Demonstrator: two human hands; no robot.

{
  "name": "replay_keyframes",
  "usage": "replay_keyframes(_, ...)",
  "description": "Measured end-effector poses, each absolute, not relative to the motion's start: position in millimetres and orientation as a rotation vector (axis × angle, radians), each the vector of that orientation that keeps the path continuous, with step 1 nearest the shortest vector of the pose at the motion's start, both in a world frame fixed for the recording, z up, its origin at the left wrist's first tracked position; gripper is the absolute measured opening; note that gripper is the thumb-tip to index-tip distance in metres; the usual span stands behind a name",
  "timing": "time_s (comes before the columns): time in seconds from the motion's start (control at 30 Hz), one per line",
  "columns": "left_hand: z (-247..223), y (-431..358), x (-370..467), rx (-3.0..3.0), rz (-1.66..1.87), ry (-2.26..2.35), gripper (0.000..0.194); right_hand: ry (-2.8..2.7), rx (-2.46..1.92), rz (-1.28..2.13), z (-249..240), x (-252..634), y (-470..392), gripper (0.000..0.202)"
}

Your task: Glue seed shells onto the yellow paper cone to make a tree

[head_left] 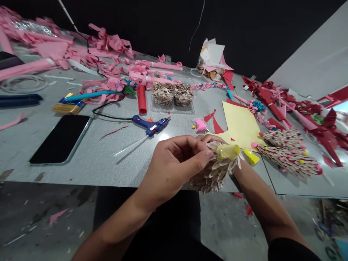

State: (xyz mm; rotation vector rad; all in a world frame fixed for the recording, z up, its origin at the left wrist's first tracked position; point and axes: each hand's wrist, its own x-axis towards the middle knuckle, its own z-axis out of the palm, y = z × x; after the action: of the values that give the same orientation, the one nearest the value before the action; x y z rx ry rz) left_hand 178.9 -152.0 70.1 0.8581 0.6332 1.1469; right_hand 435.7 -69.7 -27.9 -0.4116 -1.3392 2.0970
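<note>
A paper cone (pixel 209 177) covered in overlapping pale-brown, husk-like scales is held between my hands above the table's front edge. Its bare yellow tip (pixel 230 151) points up and to the right. My left hand (pixel 181 165) pinches with thumb and fingers at the scales just beside that tip; whether a loose scale is between them is hidden. Behind the cone, my right hand (pixel 216 139) holds it from the far side, mostly covered, with a few fingers showing. Two finished-looking scaled cones (pixel 289 156) with coloured beads lie to the right.
A blue glue gun (pixel 152 125) with a clear stick rests left of my hands, near a phone (pixel 61 139). Behind stands a clear tray (pixel 174 108) of loose scales. Yellow paper (pixel 241 121), a pink packet (pixel 200 125) and pink crepe paper (pixel 108 43) lie around.
</note>
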Motion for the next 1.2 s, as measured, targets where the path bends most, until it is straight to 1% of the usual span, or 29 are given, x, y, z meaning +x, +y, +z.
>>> replay_keyframes(0.13, 71, -150, 179, 0.814, 1.097, 0.621, 0.021, -1.424, -0.385, 2.008, -29, 435, -70, 0.051)
replay_keyframes(0.3, 69, -149, 177, 0.766, 1.064, 0.552, 0.021, -1.491, -0.419, 1.967, -18, 433, -75, 0.043)
replay_keyframes(0.37, 68, -149, 176, 0.759, 1.058, 0.543, 0.023, -1.513, -0.419, 1.942, -14, 431, -77, 0.044)
replay_keyframes(0.47, 69, -150, 176, 0.751, 1.051, 0.543, 0.026, -1.524, -0.39, 1.916, -13, 429, -78, 0.048)
replay_keyframes(0.67, 70, -150, 177, 0.74, 1.02, 0.552, 0.035, -1.562, -0.453, 1.906, -10, 430, -77, 0.043)
replay_keyframes(0.77, 71, -150, 177, 0.751, 1.01, 0.579, 0.039, -1.562, -0.512, 1.916, -7, 431, -76, 0.05)
replay_keyframes(0.83, 71, -150, 176, 0.764, 1.009, 0.588, 0.039, -1.559, -0.504, 1.915, -7, 431, -77, 0.061)
replay_keyframes(0.9, 71, -150, 175, 0.776, 1.008, 0.597, 0.038, -1.555, -0.482, 1.904, -7, 430, -77, 0.069)
replay_keyframes(1.03, 71, -150, 173, 0.783, 1.019, 0.622, 0.039, -1.579, -0.456, 1.904, -7, 431, -78, 0.072)
replay_keyframes(1.2, 68, -151, 173, 0.742, 1.039, 0.623, 0.043, -1.6, -0.404, 1.867, -12, 433, -74, 0.081)
